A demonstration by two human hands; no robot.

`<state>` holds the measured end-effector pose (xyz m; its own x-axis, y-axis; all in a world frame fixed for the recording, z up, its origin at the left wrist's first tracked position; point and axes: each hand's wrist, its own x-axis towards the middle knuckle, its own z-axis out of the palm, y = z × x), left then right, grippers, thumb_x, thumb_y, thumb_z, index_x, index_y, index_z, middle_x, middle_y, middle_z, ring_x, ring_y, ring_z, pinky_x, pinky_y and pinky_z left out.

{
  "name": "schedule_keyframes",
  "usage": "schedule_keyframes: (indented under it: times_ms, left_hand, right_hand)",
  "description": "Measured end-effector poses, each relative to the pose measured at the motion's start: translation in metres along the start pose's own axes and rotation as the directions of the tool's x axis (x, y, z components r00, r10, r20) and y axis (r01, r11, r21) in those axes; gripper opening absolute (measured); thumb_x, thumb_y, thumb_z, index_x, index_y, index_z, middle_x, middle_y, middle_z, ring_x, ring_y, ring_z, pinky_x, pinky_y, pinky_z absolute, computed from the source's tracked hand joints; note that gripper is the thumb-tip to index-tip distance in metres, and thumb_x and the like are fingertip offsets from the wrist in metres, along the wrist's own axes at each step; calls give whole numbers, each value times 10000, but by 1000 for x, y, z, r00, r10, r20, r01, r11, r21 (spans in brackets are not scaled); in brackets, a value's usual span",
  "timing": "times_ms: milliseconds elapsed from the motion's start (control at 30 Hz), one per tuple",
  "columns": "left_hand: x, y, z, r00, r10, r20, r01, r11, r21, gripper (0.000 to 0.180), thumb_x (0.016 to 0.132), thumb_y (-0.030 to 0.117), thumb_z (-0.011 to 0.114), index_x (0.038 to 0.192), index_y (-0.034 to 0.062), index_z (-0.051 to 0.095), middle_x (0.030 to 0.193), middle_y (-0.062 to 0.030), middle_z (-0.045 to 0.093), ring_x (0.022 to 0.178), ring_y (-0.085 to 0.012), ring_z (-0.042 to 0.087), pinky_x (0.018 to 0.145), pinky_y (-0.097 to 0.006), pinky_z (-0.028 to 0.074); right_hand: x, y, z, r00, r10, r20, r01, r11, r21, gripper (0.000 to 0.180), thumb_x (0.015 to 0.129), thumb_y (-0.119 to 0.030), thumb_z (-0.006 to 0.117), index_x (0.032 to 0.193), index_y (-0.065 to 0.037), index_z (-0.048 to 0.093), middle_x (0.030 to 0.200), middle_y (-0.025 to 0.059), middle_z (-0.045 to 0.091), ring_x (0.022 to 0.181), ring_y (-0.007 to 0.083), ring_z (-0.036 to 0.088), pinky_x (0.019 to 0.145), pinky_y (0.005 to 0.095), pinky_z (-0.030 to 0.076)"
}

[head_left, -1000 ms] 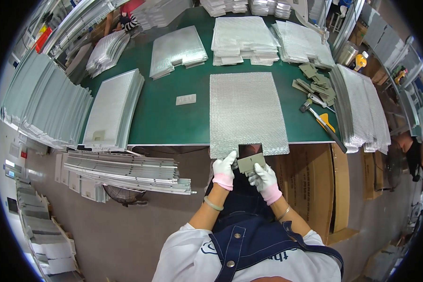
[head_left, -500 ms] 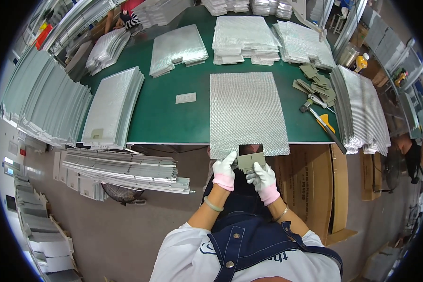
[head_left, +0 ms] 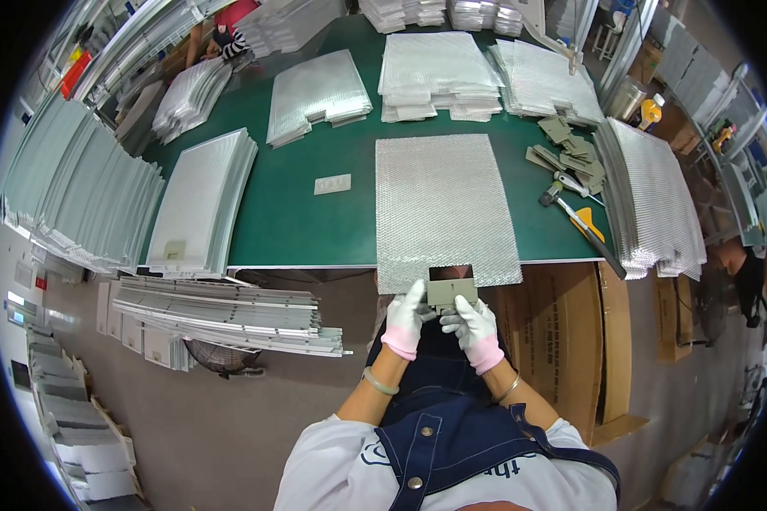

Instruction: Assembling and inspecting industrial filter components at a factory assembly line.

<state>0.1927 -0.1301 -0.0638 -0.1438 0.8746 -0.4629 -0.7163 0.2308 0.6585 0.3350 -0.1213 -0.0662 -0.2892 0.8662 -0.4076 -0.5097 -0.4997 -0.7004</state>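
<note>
1. Silvery mesh-textured panel [head_left: 443,200] lies flat on the green tabletop [head_left: 307,226], its near end jutting past the front edge; a dark rectangular cut-out shows in that end.
2. Small grey-green plate [head_left: 452,295] at the cut-out, just beyond the tabletop's front edge, covering the near part of the opening.
3. Right hand [head_left: 475,325], white glove with pink cuff: narrow grip on the plate, thumb on its upper face, fingers curled below.
4. Left hand [head_left: 405,315], gloved alike: thumb pointing up at the panel's near edge, just left of the plate; cannot tell whether it pinches panel, plate or both.
5. Right side of tabletop: loose pile of similar plates [head_left: 573,155]; near it, a hammer [head_left: 586,230] with dark handle, beside a yellow-orange tool [head_left: 590,224]. Stacked panels [head_left: 652,196] farther right.
6. Left side: small pale card [head_left: 332,184], then a stack of white panels [head_left: 198,204].
7. Far left corner: co-worker's striped sleeve [head_left: 228,43].
</note>
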Motion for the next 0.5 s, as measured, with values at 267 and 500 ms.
schedule_keyframes:
  times_ms: [267, 500]
  left_hand:
    - [-7, -6, 1, 999, 31, -29, -20, 951, 309, 248, 825, 216, 664, 897, -13, 602, 682, -30, 596, 516, -78, 532, 473, -214, 474]
    - [-11, 3, 7, 995, 74, -60, -43, 910, 412, 249, 827, 192, 655, 885, -42, 595, 664, -26, 559, 500, -79, 513, 457, -217, 460]
  right_hand:
    - [3, -11, -24, 984, -129, -123, 105, 978, -182, 413, 896, -335, 554, 1116, 1, 461, 831, 83, 552, 585, 146, 590, 480, 236, 501]
    - [25, -28, -29, 960, -201, -196, 138, 946, -294, 258, 838, -286, 646, 772, -53, 557, 675, 19, 532, 533, 90, 487, 452, 238, 397]
